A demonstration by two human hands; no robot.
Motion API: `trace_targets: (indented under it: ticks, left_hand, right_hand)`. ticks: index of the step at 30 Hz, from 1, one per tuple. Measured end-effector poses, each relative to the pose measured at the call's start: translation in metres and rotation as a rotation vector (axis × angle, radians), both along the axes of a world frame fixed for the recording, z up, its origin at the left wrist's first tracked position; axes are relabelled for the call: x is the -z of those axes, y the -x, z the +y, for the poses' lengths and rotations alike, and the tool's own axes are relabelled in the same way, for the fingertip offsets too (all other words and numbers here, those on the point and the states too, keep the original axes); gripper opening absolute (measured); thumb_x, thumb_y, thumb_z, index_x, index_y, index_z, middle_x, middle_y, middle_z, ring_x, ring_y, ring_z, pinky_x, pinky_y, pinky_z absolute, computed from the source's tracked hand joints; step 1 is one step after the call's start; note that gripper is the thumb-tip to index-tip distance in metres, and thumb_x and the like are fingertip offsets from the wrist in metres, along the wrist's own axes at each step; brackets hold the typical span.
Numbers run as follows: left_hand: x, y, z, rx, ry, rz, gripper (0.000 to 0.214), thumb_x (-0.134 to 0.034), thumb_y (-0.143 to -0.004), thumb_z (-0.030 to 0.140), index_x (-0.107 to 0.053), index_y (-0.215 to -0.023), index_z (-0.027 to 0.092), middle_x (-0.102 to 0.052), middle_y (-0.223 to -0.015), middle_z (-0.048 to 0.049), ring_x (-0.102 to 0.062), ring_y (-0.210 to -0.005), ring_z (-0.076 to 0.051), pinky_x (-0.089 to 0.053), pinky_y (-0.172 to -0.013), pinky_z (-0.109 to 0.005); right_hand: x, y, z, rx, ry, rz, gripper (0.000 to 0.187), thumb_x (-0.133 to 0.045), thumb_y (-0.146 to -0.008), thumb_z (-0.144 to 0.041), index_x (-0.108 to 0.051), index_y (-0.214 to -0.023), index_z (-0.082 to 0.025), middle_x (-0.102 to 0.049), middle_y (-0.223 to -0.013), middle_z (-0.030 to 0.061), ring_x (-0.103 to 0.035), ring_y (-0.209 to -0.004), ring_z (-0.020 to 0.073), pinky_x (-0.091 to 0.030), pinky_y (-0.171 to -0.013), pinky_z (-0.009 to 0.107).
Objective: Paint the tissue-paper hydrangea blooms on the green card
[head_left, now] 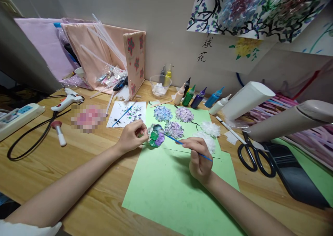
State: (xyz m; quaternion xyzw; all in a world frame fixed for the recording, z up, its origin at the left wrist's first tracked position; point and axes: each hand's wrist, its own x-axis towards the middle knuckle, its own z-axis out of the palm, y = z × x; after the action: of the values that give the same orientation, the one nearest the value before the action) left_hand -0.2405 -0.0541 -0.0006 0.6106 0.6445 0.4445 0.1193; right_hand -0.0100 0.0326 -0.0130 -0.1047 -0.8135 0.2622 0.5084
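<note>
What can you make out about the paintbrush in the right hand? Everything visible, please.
The paintbrush is slim and straight, with a bright blue handle; its material can't be told. The right hand grips it pen-like, hiding part of the handle, and the back end shows beyond the fingers. It slants over the green paper, bristle end toward the paint-smeared palette at the left hand. The bristles are too small to judge shape or exact contact with the paint.

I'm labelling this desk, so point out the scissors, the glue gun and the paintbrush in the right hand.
Scissors (250,145), head view: where the black handles meet.
Glue gun (68,100), head view: the white body.
Paintbrush (173,139), head view: front part of the blue handle.
</note>
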Motion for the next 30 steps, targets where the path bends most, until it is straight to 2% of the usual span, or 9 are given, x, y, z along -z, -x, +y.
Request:
trace_targets:
  ticks: [4,8,11,16,23,30]
  left_hand:
    - [-0.002,0.001,0.0,0.011,0.04,-0.013,0.013,-0.051,-0.073,0.011,-0.048,-0.063,0.017,-0.045,-0.059,0.0036,-0.037,-0.05,-0.008,-0.029,-0.046,-0.02]
    - [-0.003,0.002,0.001,0.042,0.072,-0.009,0.013,-0.05,-0.073,0.012,-0.048,-0.062,0.017,-0.045,-0.058,0.0037,-0.037,-0.049,-0.008,-0.029,-0.046,-0.02]
    - [-0.003,0.003,0.001,0.07,0.105,-0.008,0.013,-0.05,-0.074,0.012,-0.048,-0.062,0.017,-0.046,-0.058,0.0034,-0.038,-0.05,-0.009,-0.03,-0.046,-0.02]
    - [-0.002,0.003,0.001,0.091,0.15,-0.009,0.013,-0.05,-0.076,0.014,-0.049,-0.063,0.017,-0.049,-0.058,0.0027,-0.04,-0.051,-0.009,-0.031,-0.046,-0.02]
    - [-0.005,0.002,0.002,0.099,0.157,0.009,0.014,-0.048,-0.075,0.014,-0.049,-0.062,0.017,-0.048,-0.058,0.0027,-0.04,-0.051,-0.01,-0.031,-0.047,-0.02]
    - [-0.007,0.001,0.001,0.096,0.165,0.016,0.013,-0.048,-0.075,0.014,-0.049,-0.062,0.017,-0.049,-0.058,0.0026,-0.04,-0.051,-0.01,-0.032,-0.047,-0.02]
  right_hand:
    - [-0.017,-0.008,0.024,0.226,0.018,0.132,0.022,-0.037,-0.092,-0.022,-0.058,-0.087,-0.024,-0.063,-0.076,0.0027,-0.058,-0.077,0.0189,-0.045,-0.072,0.035]
    - [-0.042,-0.014,0.043,0.345,0.15,0.073,0.028,-0.038,-0.094,-0.028,-0.059,-0.077,-0.022,-0.06,-0.072,0.0011,-0.059,-0.068,0.016,-0.045,-0.068,0.033]
    - [-0.05,-0.014,0.048,0.313,0.286,0.001,0.03,-0.038,-0.094,-0.033,-0.06,-0.079,-0.02,-0.06,-0.076,0.0018,-0.06,-0.067,0.0144,-0.046,-0.065,0.03]
    - [-0.047,-0.011,0.046,0.227,0.416,-0.047,0.032,-0.039,-0.094,-0.036,-0.06,-0.076,-0.019,-0.061,-0.08,0.0022,-0.06,-0.065,0.0127,-0.046,-0.062,0.027]
    - [-0.044,-0.012,0.044,0.222,0.343,-0.145,0.032,-0.039,-0.094,-0.033,-0.062,-0.077,-0.02,-0.063,-0.077,0.0027,-0.062,-0.076,0.016,-0.045,-0.071,0.03]
    - [-0.047,-0.013,0.044,0.21,0.307,-0.161,0.034,-0.039,-0.094,-0.034,-0.063,-0.076,-0.02,-0.063,-0.077,0.0029,-0.062,-0.074,0.0161,-0.047,-0.071,0.03]
